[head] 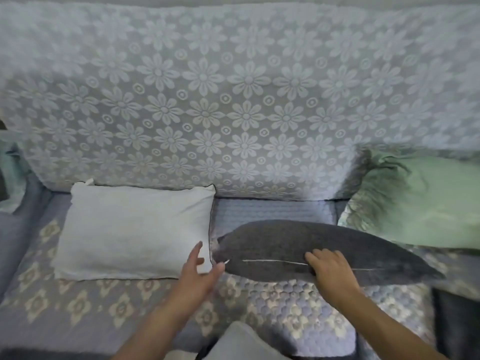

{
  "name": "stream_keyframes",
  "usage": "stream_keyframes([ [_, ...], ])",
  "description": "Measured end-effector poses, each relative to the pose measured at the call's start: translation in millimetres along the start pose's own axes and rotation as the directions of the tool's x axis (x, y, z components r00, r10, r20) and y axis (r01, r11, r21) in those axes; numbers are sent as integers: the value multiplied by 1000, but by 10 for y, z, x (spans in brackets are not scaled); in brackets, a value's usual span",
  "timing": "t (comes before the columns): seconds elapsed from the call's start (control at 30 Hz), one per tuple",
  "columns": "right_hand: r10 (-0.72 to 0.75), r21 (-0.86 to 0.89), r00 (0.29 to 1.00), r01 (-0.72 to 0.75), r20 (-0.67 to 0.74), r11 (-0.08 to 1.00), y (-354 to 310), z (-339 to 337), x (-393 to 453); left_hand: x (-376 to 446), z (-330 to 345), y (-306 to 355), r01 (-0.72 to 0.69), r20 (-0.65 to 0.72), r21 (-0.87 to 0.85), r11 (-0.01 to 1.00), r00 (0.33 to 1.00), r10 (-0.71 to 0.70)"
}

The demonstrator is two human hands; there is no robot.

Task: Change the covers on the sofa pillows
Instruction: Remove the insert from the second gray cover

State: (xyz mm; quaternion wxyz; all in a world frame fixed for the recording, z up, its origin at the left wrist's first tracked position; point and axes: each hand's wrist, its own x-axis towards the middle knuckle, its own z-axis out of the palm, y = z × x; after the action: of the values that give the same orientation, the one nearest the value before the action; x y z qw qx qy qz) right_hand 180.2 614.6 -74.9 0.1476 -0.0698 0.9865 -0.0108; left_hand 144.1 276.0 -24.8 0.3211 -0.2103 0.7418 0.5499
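Observation:
A dark grey pillow [311, 245] lies on the sofa seat [272, 209], its white zipper line facing me. My right hand [328, 266] grips its near edge over the zipper, fingers curled on the fabric. My left hand [200, 268] hovers with fingers spread at the pillow's left corner, by the zipper end, holding nothing. A bare white pillow [135, 229] lies flat to the left, against the backrest.
A pale green cover or cushion [420, 201] sits at the right end of the sofa. The backrest wears a floral lace throw [233, 100]. A light grey fabric piece [241, 341] lies at the bottom edge near me.

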Motion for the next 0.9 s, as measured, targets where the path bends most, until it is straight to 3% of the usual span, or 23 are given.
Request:
stream_keyframes([
  [0.07, -10, 39, 992, 15, -124, 999, 79, -112, -393, -109, 165, 152, -231, -1, 85, 969, 973, 232],
  [0.17, 74, 152, 985, -49, -159, 987, 78, -189, -784, -388, 475, 354, -403, -19, 124, 907, 913, 408],
  [0.3, 288, 394, 957, -249, -44, 885, 204, 25, -1224, -722, 912, 198, -354, -142, 72, 933, 922, 361],
  [0.43, 159, 389, 987, -158, 29, 908, 301, 290, -1608, -930, 1149, 40, -328, -106, 242, 913, 926, 361],
  [0.53, 159, 367, 977, -202, 145, 908, 518, 406, -1918, -1107, 1432, -64, -285, -70, 310, 907, 945, 321],
  [0.6, 144, 351, 965, -216, 221, 911, 568, 259, -2018, -1237, 1628, -40, -226, -90, 64, 972, 969, 231],
  [0.7, 122, 448, 974, -198, 193, 872, 564, -139, -2055, -1471, 1916, 33, -137, -76, -351, 926, 990, 118],
  [0.83, 38, 721, 996, 33, -81, 692, 336, -812, -2152, -1797, 2140, 68, -153, 5, -400, 904, 986, 169],
  [0.9, 1, 702, 992, 87, -124, 707, 167, -993, -2236, -1923, 2233, 79, -195, 40, -327, 925, 975, 219],
])
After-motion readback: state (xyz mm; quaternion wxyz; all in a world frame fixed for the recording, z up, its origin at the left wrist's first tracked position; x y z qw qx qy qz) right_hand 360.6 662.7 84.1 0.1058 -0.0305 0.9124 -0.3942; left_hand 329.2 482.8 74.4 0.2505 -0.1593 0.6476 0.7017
